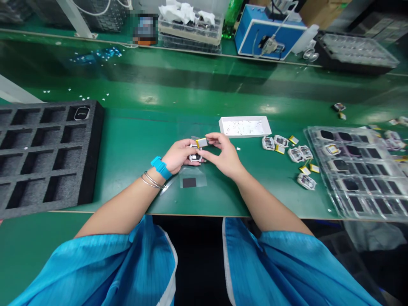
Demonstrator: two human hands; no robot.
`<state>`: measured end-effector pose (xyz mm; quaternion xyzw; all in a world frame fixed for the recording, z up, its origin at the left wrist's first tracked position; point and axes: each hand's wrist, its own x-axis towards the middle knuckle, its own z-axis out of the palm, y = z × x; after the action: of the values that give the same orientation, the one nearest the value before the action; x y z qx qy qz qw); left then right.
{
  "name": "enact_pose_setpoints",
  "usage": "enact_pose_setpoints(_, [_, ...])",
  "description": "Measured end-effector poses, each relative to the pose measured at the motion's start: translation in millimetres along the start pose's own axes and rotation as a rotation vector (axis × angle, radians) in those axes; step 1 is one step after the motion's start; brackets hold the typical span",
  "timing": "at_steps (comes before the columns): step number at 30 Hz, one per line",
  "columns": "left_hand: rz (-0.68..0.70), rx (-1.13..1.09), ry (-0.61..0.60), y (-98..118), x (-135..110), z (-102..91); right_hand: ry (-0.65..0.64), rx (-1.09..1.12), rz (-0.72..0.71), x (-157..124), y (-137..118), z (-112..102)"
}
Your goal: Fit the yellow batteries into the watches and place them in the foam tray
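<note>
My left hand [178, 155] is closed around a small watch-like module [195, 157] held just above the green mat. My right hand [223, 155] pinches a small silver and yellow battery pack [201, 143] at the top of that module. Both hands meet at the middle of the table. Under them lies a clear plastic bag [192, 177] with a dark square on it. A blue band and thin bangles sit on my left wrist.
A black foam tray [92, 148] with one part in a far cell lies at left. A white shallow box [245, 126] sits behind my hands. Several loose modules [299, 155] lie right of it, beside clear blister trays [357, 170]. A blue machine [267, 32] stands at the back.
</note>
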<state>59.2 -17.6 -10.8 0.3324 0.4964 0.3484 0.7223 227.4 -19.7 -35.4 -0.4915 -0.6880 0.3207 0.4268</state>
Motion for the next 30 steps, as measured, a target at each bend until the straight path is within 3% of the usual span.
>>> enact_pose_setpoints(2, [-0.019, 0.006, -0.014, 0, -1, -0.4, -0.059, 0.144, 0.104, 2, 2, 0])
enact_pose_setpoints(4, [-0.040, -0.014, -0.045, 2, -2, -1.4, -0.033, 0.156, 0.122, 2, 0, 0])
enact_pose_setpoints(9, [-0.051, -0.066, -0.183, 4, -3, -4.1, 0.116, 0.023, 0.020, -1, -9, 0])
enact_pose_setpoints(12, [-0.032, -0.025, -0.163, 1, -2, -3.6, 0.145, -0.033, -0.032, -4, -10, 2])
enact_pose_setpoints(16, [-0.033, -0.017, -0.088, -2, 0, -2.8, 0.136, -0.168, -0.148, -8, -11, 6])
enact_pose_setpoints(24, [-0.069, -0.325, -0.089, 1, 1, -8.2, 0.019, -0.496, -0.357, -12, -18, 6])
enact_pose_setpoints(27, [-0.019, -0.287, -0.109, 0, 2, -11.2, -0.036, -0.459, -0.343, -11, -15, 3])
enact_pose_setpoints(30, [0.033, -0.247, -0.156, -1, 2, -14.3, -0.011, -0.275, -0.249, -8, -8, 2])
